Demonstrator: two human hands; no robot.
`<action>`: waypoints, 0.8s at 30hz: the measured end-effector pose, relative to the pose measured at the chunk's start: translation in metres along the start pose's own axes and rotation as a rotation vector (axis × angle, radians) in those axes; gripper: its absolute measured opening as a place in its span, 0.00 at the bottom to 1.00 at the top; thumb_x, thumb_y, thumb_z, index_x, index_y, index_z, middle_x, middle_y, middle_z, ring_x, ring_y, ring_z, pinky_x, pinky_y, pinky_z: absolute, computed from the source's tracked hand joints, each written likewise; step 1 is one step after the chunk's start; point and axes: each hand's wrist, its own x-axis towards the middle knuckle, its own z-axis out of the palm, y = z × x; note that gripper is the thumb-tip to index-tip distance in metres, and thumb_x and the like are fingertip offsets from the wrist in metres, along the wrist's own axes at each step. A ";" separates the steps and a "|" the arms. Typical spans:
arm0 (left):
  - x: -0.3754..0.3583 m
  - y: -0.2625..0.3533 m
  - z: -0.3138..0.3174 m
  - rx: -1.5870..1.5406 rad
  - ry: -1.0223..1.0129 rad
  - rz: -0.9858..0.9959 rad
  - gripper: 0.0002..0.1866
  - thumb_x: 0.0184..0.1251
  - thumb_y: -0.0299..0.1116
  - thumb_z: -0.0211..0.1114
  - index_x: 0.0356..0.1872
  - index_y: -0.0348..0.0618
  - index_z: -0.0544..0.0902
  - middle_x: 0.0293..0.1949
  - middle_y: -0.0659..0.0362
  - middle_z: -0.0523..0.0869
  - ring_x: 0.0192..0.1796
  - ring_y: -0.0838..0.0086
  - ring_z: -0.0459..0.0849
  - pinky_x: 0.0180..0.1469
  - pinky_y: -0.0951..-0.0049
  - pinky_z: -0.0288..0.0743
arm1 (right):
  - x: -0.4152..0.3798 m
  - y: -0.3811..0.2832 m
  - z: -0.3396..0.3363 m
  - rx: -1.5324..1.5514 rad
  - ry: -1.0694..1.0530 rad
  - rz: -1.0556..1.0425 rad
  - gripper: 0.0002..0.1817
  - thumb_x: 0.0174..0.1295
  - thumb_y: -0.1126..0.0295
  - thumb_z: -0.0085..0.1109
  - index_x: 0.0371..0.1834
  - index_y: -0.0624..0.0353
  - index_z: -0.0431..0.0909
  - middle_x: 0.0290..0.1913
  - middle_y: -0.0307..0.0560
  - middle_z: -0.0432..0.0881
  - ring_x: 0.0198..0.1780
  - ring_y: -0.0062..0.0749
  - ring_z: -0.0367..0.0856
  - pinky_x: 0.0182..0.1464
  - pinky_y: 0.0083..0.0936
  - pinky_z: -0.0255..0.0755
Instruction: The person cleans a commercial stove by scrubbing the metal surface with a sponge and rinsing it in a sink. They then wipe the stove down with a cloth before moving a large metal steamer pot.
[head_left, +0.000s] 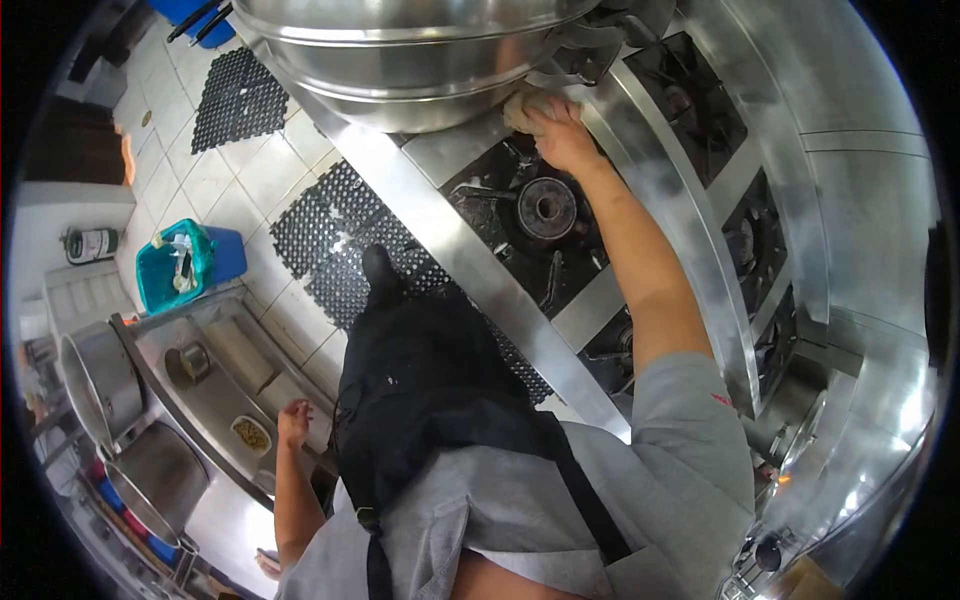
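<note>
My right hand (566, 138) is closed on a crumpled beige cloth (524, 112). It presses the cloth against the steel stove top, beside the large steel pot (400, 75). Just below that hand is a bare round burner (547, 207) in a dark, greasy recess with its grate arms around it. My left hand (293, 422) hangs at my side near the steel counter. Its fingers are loosely bent and apart, and nothing shows in them.
More burners (680, 100) line the stove's far side behind a raised steel ledge. Black perforated mats (330, 235) cover parts of the tiled floor. A blue bin (228, 253) with a green liner stands left, near large pots (160, 480) and a dish of food (250, 434).
</note>
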 end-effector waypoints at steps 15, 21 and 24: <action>-0.026 -0.009 0.002 -0.060 0.059 0.063 0.12 0.75 0.31 0.59 0.46 0.31 0.82 0.36 0.57 0.86 0.34 0.73 0.84 0.38 0.73 0.79 | -0.020 -0.084 -0.043 0.257 -0.546 -0.089 0.16 0.54 0.76 0.56 0.46 0.55 0.84 0.48 0.56 0.83 0.53 0.52 0.82 0.57 0.41 0.76; -0.029 -0.038 -0.022 -0.199 0.116 -0.004 0.12 0.76 0.32 0.59 0.47 0.31 0.82 0.36 0.57 0.86 0.35 0.73 0.84 0.39 0.72 0.79 | -0.005 -0.081 -0.194 0.605 -0.710 0.495 0.18 0.49 0.73 0.57 0.45 0.56 0.87 0.39 0.52 0.87 0.45 0.48 0.86 0.50 0.36 0.79; -0.019 -0.072 -0.034 -0.237 0.068 -0.043 0.11 0.76 0.32 0.59 0.46 0.32 0.82 0.35 0.56 0.86 0.35 0.73 0.84 0.38 0.73 0.78 | -0.023 -0.123 -0.148 0.539 -0.482 0.129 0.19 0.52 0.66 0.61 0.49 0.47 0.86 0.52 0.49 0.84 0.55 0.47 0.82 0.58 0.37 0.75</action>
